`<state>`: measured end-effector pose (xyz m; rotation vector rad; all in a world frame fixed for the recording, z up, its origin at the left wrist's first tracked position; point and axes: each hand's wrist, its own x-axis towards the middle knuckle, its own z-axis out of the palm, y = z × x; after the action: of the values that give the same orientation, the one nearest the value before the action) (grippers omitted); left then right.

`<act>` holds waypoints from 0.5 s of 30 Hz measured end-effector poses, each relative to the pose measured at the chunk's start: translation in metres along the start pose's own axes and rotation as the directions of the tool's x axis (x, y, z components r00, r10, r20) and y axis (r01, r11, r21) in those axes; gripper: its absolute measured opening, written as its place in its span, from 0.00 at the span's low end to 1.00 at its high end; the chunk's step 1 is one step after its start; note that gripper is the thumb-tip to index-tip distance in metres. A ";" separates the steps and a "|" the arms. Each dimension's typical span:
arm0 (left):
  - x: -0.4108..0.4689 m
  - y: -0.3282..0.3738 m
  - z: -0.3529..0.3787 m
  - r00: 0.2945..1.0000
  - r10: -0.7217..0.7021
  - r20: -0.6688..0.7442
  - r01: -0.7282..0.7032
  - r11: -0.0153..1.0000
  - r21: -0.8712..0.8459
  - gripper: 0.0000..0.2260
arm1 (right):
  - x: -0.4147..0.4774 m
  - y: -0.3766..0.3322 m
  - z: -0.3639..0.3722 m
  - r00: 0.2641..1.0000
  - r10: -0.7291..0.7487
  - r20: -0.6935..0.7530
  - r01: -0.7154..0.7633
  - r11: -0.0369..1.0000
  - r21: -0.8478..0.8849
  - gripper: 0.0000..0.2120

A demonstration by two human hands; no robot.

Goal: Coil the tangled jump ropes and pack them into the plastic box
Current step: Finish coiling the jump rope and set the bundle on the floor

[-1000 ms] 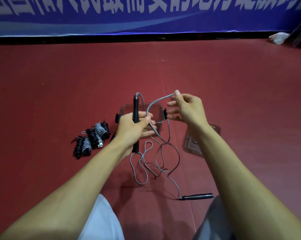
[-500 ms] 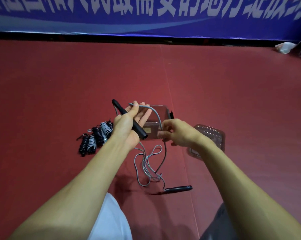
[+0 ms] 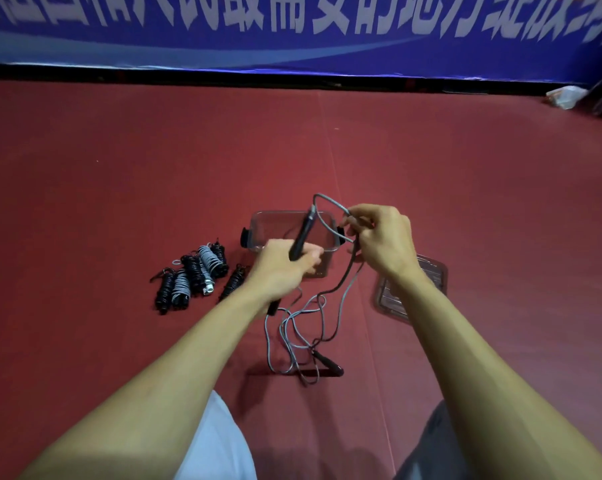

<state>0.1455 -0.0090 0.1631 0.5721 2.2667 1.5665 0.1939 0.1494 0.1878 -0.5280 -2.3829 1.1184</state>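
My left hand (image 3: 282, 263) grips the black handle (image 3: 303, 235) of a grey jump rope, tip tilted up and to the right. From that tip the grey cord (image 3: 330, 200) arcs over to my right hand (image 3: 379, 237), which pinches it just right of the handle. Below my hands the rest of the cord (image 3: 292, 327) hangs in loose loops down to the red floor. The rope's second black handle (image 3: 327, 362) lies there. The clear plastic box (image 3: 278, 220) stands open just behind my hands.
Several coiled black and grey jump ropes (image 3: 192, 275) lie in a cluster on the floor left of the box. The box's clear lid (image 3: 431, 271) lies to the right, partly behind my right forearm. A blue banner (image 3: 292, 29) runs along the far wall.
My right hand rose from below the handle to beside its tip, carrying the cord up. The left hand swung the handle from leaning left to leaning right. The floor handle slid nearer.
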 end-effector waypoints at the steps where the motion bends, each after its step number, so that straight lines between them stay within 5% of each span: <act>1: -0.001 -0.002 0.001 0.998 0.054 0.046 -0.060 0.987 0.150 0.06 | 0.000 -0.001 -0.002 1.000 0.004 -0.026 -0.003 1.000 0.022 0.18; 3: -0.003 -0.002 0.004 0.986 0.095 0.138 -0.139 0.924 0.356 0.06 | 0.000 -0.004 -0.008 0.997 0.016 -0.072 -0.008 0.993 0.120 0.19; 6: -0.006 -0.002 0.008 0.976 0.102 0.193 -0.179 0.880 0.441 0.10 | 0.000 -0.009 -0.014 0.990 0.066 -0.128 -0.030 0.965 0.262 0.15; 9: -0.003 -0.003 0.013 0.971 0.141 0.195 -0.210 0.893 0.398 0.02 | 0.002 -0.007 -0.020 0.976 0.164 -0.141 -0.095 0.909 0.406 0.10; 15: 0.000 -0.004 0.022 0.953 0.199 0.228 -0.261 0.922 0.286 0.09 | 0.007 0.000 -0.026 0.945 0.309 -0.109 -0.181 0.769 0.614 0.04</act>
<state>0.1558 0.0075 0.1517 1.0662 2.3766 1.1826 0.2022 0.1693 0.2050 -0.6945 -1.6736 1.7479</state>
